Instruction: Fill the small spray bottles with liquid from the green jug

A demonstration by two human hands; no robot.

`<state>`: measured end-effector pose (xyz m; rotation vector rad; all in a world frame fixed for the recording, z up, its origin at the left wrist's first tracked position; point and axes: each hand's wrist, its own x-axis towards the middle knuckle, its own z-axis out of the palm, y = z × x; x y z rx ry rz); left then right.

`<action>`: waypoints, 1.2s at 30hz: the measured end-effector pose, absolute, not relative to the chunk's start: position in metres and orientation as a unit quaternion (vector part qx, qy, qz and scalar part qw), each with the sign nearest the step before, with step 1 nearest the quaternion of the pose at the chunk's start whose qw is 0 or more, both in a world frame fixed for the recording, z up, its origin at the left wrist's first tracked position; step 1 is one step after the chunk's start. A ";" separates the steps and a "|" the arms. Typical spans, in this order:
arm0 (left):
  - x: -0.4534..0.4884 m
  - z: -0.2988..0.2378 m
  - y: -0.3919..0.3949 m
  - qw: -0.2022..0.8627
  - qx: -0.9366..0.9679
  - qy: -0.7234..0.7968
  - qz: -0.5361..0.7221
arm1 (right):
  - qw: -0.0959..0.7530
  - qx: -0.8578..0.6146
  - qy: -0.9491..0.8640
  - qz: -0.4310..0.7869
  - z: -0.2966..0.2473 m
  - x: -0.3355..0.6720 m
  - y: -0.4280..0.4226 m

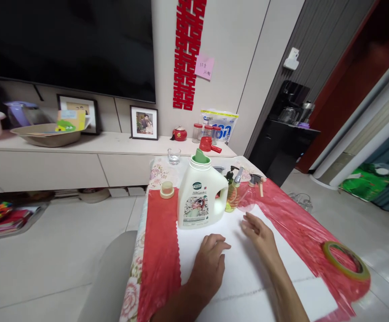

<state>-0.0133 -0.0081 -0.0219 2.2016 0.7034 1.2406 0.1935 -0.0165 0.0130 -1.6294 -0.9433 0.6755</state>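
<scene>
A large pale detergent jug (188,183) stands upright at the far end of white paper (237,264). Its mouth is uncapped and shows a green spout (200,156). A translucent cap (167,189) lies to its left on red plastic sheeting (160,237). My left hand (209,261) hovers over or rests on the paper just in front of the jug, fingers loosely bent, holding nothing. To the right, my right hand (259,230) is also free, fingers curved and apart, nearest a clear spray bottle (248,197). A pump bottle with yellow-green liquid (232,197) sits beside the jug's handle.
A roll of tape (346,260) lies on the sheeting at the right edge. Behind the jug are a glass cup (173,156) and a red scoop-like item (207,144). A low cabinet (120,145) with framed photos runs behind the table, and a grey seat (112,277) is at left.
</scene>
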 end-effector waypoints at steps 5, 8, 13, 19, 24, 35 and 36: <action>-0.021 -0.014 -0.007 0.271 0.797 0.268 0.469 | 0.546 -0.611 -0.454 0.350 0.018 0.141 -0.054; -0.026 -0.008 -0.005 0.291 0.771 0.292 0.486 | 0.557 -0.602 -0.455 0.347 0.018 0.133 -0.055; -0.031 0.003 -0.006 0.352 0.702 0.342 0.516 | 0.570 -0.589 -0.462 0.339 0.023 0.130 -0.052; -0.035 0.017 -0.011 0.433 0.633 0.348 0.538 | 0.557 -0.548 -0.498 0.375 0.033 0.114 -0.064; -0.038 0.021 -0.013 0.483 0.586 0.349 0.549 | 0.550 -0.532 -0.504 0.401 0.041 0.101 -0.070; -0.039 0.008 -0.018 0.540 0.542 0.288 0.576 | 0.541 -0.558 -0.489 0.396 0.040 0.084 -0.077; -0.039 0.006 -0.017 0.543 0.540 0.297 0.570 | 0.539 -0.564 -0.485 0.394 0.037 0.086 -0.075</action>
